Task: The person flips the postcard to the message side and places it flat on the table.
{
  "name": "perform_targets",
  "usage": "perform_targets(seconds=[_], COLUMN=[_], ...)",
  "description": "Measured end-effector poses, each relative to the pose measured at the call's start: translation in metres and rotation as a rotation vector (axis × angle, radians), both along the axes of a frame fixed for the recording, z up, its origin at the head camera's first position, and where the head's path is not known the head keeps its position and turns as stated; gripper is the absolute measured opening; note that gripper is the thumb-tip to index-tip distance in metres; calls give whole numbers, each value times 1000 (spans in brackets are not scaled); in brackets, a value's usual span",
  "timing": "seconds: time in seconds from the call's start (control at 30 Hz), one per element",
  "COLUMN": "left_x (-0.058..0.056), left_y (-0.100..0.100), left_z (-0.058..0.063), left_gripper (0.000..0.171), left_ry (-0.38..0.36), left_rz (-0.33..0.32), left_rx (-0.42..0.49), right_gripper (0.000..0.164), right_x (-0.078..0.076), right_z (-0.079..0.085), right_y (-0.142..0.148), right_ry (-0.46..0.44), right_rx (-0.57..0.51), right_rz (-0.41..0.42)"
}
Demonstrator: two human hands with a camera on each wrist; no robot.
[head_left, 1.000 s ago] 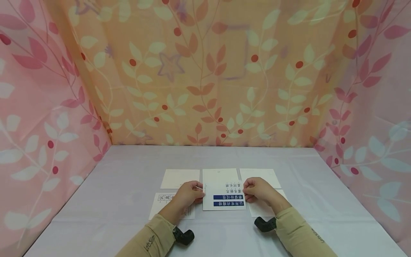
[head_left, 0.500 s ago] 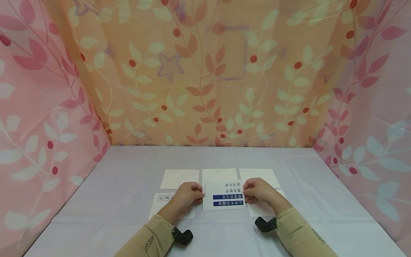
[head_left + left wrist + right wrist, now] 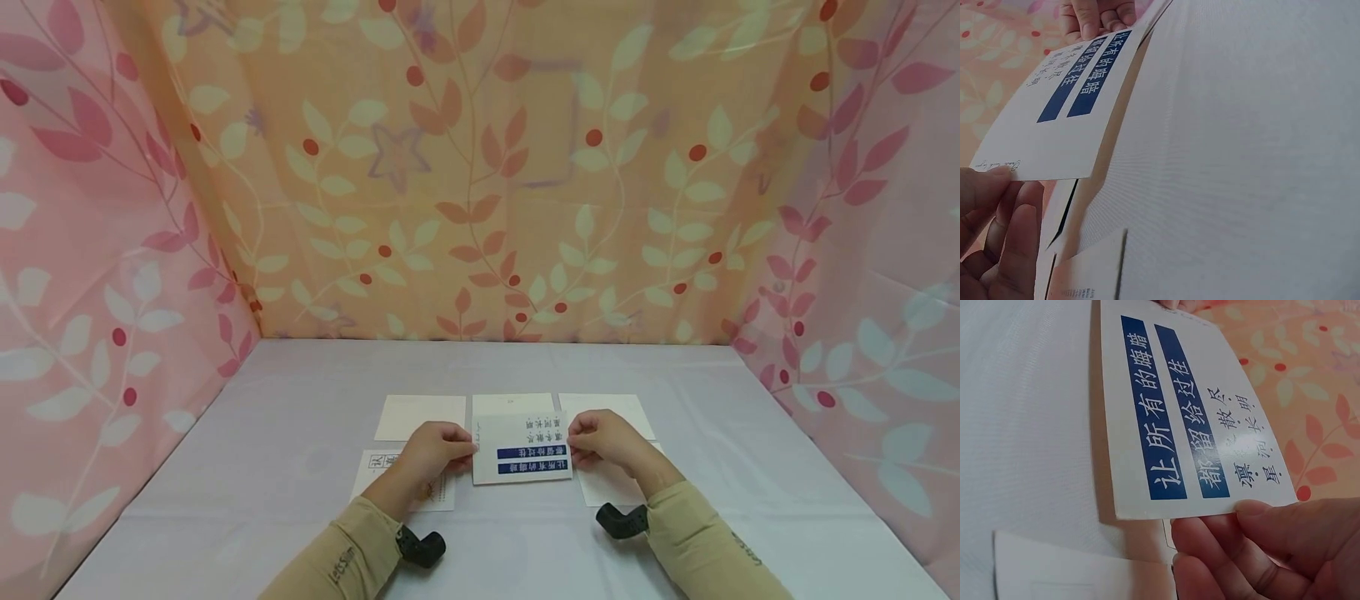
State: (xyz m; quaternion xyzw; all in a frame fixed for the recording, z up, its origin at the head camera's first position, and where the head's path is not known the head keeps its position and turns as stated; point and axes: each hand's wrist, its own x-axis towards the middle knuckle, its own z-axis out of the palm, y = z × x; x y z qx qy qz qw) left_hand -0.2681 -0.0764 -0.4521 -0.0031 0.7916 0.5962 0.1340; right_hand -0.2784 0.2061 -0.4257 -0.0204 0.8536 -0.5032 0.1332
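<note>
A white postcard (image 3: 525, 433), printed with dark lettering and two blue text bands, is held between both hands, its print upside down in the head view. My left hand (image 3: 435, 454) pinches one short side; in the left wrist view its thumb (image 3: 988, 181) lies on top of the edge. At the opposite side my right hand (image 3: 611, 442) pinches the card, thumb above and fingers (image 3: 1194, 544) below, as the right wrist view shows. The card is raised over the table with its near edge casting a shadow. It overlaps a blank-looking card (image 3: 512, 402) behind it.
More cards lie around on the white tablecloth (image 3: 495, 554): a pale one (image 3: 420, 412) at back left, another (image 3: 607, 407) at back right, a printed one (image 3: 371, 475) partly under the left arm, and one (image 3: 611, 490) under the right hand. Patterned curtains (image 3: 480, 208) enclose the table.
The held postcard has risen slightly and tilted, its near edge higher in the head view. Both hands moved up a little with it; the left forearm shifted slightly left.
</note>
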Motion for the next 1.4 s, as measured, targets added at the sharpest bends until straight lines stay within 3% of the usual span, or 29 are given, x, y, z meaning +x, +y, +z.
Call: perform_targets(seconds=[0.5, 0.83, 1.4], left_x=[-3, -4, -4], left_y=[-6, -7, -10], left_z=[9, 13, 15], left_gripper=[15, 16, 18], left_ry=[-21, -44, -28], left_rz=[-10, -27, -31], left_rx=[65, 168, 162], right_gripper=[4, 6, 16], right_x=[-2, -4, -1], right_z=[5, 6, 4], right_y=[3, 4, 11], right_ry=[8, 36, 42], right_rx=[-91, -44, -189], right_rz=[31, 2, 131])
